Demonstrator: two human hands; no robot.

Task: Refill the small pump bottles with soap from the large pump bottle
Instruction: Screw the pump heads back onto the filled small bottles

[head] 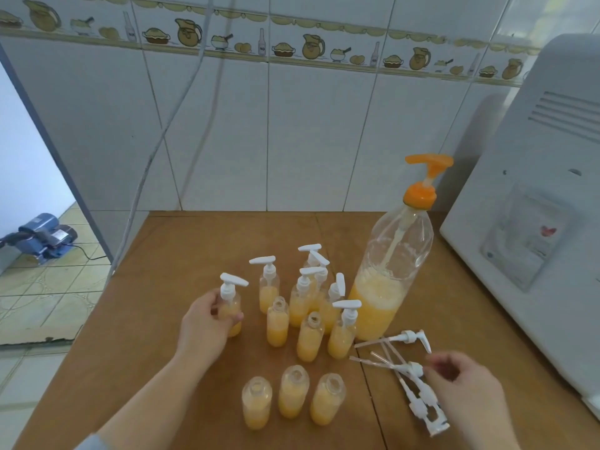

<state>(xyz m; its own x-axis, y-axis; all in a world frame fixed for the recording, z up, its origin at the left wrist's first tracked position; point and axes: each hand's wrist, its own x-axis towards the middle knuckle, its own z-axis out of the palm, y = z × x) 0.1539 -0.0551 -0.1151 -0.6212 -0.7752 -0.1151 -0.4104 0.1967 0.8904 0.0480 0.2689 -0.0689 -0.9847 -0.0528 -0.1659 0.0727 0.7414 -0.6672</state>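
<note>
Three uncapped small bottles (293, 397) stand nearest; left hand (204, 323) grips a capped bottle (231, 306), while right hand (461, 380), fingers curled, reaches loose pump heads (412, 371) lying just left, near the large bottle (389, 274).

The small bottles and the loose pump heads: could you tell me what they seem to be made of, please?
Small bottles: clear, glossy plastic, probably; the orange soap shows through the walls.
Loose pump heads: opaque white plastic, smooth, with thin translucent dip tubes.
</note>
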